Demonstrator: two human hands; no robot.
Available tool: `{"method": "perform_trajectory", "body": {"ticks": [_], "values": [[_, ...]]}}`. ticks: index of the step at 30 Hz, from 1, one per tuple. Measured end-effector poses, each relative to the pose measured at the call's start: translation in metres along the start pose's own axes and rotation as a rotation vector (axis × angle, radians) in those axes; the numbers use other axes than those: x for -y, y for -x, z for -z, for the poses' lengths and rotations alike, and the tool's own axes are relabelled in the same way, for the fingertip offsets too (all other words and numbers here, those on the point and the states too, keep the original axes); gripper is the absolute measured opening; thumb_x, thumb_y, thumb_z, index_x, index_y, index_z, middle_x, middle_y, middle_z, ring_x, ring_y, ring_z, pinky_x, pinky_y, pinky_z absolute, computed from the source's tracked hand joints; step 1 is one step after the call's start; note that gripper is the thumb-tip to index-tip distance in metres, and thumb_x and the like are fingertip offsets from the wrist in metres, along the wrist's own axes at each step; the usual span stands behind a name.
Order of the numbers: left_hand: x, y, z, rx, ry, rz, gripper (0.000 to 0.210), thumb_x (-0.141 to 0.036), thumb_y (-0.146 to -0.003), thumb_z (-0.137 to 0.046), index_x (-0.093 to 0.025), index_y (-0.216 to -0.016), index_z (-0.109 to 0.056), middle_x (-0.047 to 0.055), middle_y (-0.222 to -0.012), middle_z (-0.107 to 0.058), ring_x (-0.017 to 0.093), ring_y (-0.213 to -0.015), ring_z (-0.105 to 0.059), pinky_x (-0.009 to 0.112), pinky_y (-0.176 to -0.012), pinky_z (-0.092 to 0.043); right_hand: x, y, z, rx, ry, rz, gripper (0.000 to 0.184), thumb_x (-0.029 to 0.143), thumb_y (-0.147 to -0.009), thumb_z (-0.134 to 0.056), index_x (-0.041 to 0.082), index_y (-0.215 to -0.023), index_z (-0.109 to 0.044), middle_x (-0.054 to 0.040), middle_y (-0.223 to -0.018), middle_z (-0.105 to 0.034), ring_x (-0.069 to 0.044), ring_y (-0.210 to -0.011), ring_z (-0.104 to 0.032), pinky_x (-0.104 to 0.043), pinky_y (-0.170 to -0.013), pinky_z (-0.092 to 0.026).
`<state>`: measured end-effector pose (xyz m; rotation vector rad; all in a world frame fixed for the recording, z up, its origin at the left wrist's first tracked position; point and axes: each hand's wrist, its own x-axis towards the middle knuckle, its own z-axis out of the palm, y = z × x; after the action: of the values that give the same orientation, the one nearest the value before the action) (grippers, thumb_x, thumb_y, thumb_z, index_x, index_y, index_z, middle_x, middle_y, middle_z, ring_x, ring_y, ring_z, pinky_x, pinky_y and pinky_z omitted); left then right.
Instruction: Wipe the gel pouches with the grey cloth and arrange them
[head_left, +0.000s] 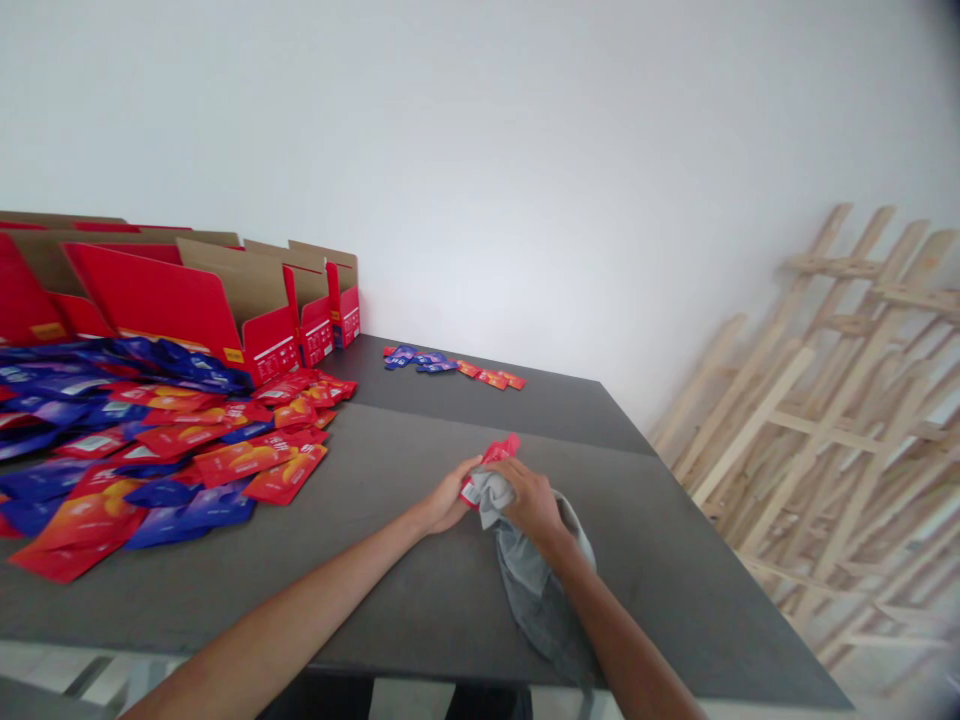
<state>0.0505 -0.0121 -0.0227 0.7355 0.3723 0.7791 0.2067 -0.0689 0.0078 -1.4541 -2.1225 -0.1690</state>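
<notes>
Above the middle of the dark table, my left hand (448, 498) is closed on a red pouch (501, 450), holding it from the left side. My right hand (531, 497) grips a grey cloth (531, 575) and presses its bunched end against the pouch. The rest of the cloth hangs below my right wrist toward the table's front edge. Fingers and cloth cover much of the pouch, though a small white label shows near its lower left.
A heap of red and blue pouches (195, 430) spreads over the table's left side. Behind it stand open red cardboard boxes (172, 290). Several small packets (491, 378) lie in a row at the back. Wooden pallets (817, 430) lean at the right, past the table (675, 560).
</notes>
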Motion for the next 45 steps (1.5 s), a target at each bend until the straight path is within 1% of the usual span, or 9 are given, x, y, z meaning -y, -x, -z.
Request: {"method": "perform_trajectory", "body": {"ticks": [3, 6, 14, 16, 20, 25, 33, 41, 45], "values": [[0.004, 0.001, -0.002, 0.008, -0.052, 0.009, 0.032, -0.042, -0.088, -0.066, -0.012, -0.093, -0.074, 0.007, -0.086, -0.075, 0.017, -0.075, -0.066, 0.028, -0.077, -0.048, -0.015, 0.000, 0.011, -0.237, -0.093, -0.099, 0.038, 0.009, -0.083, -0.052, 0.025, -0.113, -0.069, -0.0033, -0.109, -0.072, -0.019, -0.098, -0.069, -0.026, -0.083, -0.054], [0.004, 0.002, -0.004, 0.037, -0.093, 0.022, 0.037, -0.046, -0.088, -0.066, -0.010, -0.093, -0.073, 0.009, -0.086, -0.075, 0.017, -0.073, -0.066, 0.028, -0.077, -0.048, -0.023, 0.001, 0.017, -0.300, -0.112, -0.147, 0.035, 0.012, -0.085, -0.051, 0.025, -0.111, -0.069, -0.0031, -0.109, -0.073, -0.019, -0.099, -0.069, -0.027, -0.086, -0.054], [-0.005, 0.004, -0.002, 0.039, 0.033, 0.024, 0.045, -0.048, -0.092, -0.056, -0.007, -0.103, -0.074, 0.015, -0.097, -0.076, 0.024, -0.088, -0.070, 0.032, -0.086, -0.050, 0.004, 0.001, -0.001, 0.241, -0.128, 0.164, 0.042, 0.009, -0.081, -0.058, 0.030, -0.116, -0.070, -0.0025, -0.108, -0.073, -0.021, -0.097, -0.069, -0.027, -0.080, -0.053], [-0.006, 0.003, -0.002, 0.026, 0.035, 0.039, 0.047, -0.048, -0.093, -0.055, -0.006, -0.103, -0.074, 0.015, -0.095, -0.076, 0.024, -0.085, -0.070, 0.032, -0.083, -0.051, 0.008, 0.000, -0.004, 0.268, -0.112, 0.183, 0.043, 0.008, -0.080, -0.059, 0.029, -0.116, -0.069, -0.0025, -0.107, -0.073, -0.021, -0.096, -0.069, -0.027, -0.079, -0.053], [-0.006, 0.003, -0.007, 0.006, 0.099, -0.034, 0.036, -0.038, -0.096, -0.054, -0.009, -0.098, -0.074, 0.013, -0.096, -0.075, 0.022, -0.088, -0.069, 0.032, -0.088, -0.050, -0.003, -0.001, -0.001, 0.064, -0.122, 0.030, 0.044, 0.006, -0.080, -0.053, 0.026, -0.116, -0.068, -0.0029, -0.111, -0.072, -0.020, -0.096, -0.069, -0.027, -0.081, -0.053], [-0.004, 0.005, -0.008, -0.036, 0.132, 0.000, 0.025, -0.034, -0.091, -0.067, -0.015, -0.105, -0.068, 0.005, -0.088, -0.069, 0.013, -0.069, -0.064, 0.026, -0.066, -0.052, -0.031, -0.001, 0.010, -0.225, -0.182, -0.125, 0.030, 0.015, -0.082, -0.052, 0.022, -0.107, -0.068, -0.0057, -0.103, -0.073, -0.022, -0.095, -0.069, -0.032, -0.085, -0.054], [-0.003, -0.005, 0.001, -0.160, 0.086, -0.188, 0.051, -0.017, -0.070, -0.088, -0.016, -0.115, -0.063, 0.000, -0.083, -0.068, 0.009, -0.066, -0.064, 0.020, -0.066, -0.053, -0.023, -0.003, 0.010, -0.326, -0.264, -0.153, 0.021, 0.022, -0.086, -0.053, 0.021, -0.102, -0.067, -0.0064, -0.096, -0.073, -0.022, -0.089, -0.068, -0.032, -0.082, -0.053], [-0.006, -0.004, 0.002, -0.183, 0.044, -0.249, 0.045, -0.027, -0.078, -0.082, -0.015, -0.118, -0.064, 0.011, -0.106, -0.074, 0.018, -0.085, -0.071, 0.029, -0.083, -0.055, -0.016, 0.001, 0.002, 0.082, -0.295, 0.131, 0.040, 0.009, -0.077, -0.059, 0.026, -0.111, -0.070, -0.0021, -0.104, -0.074, -0.019, -0.094, -0.071, -0.026, -0.080, -0.054], [-0.005, -0.004, -0.001, -0.104, 0.110, -0.106, 0.032, -0.029, -0.090, -0.069, -0.014, -0.119, -0.064, 0.012, -0.109, -0.073, 0.020, -0.089, -0.071, 0.032, -0.087, -0.055, -0.014, 0.001, -0.001, 0.110, -0.259, 0.095, 0.039, 0.008, -0.077, -0.057, 0.027, -0.107, -0.072, -0.0006, -0.107, -0.075, -0.019, -0.096, -0.071, -0.028, -0.084, -0.054]]}}
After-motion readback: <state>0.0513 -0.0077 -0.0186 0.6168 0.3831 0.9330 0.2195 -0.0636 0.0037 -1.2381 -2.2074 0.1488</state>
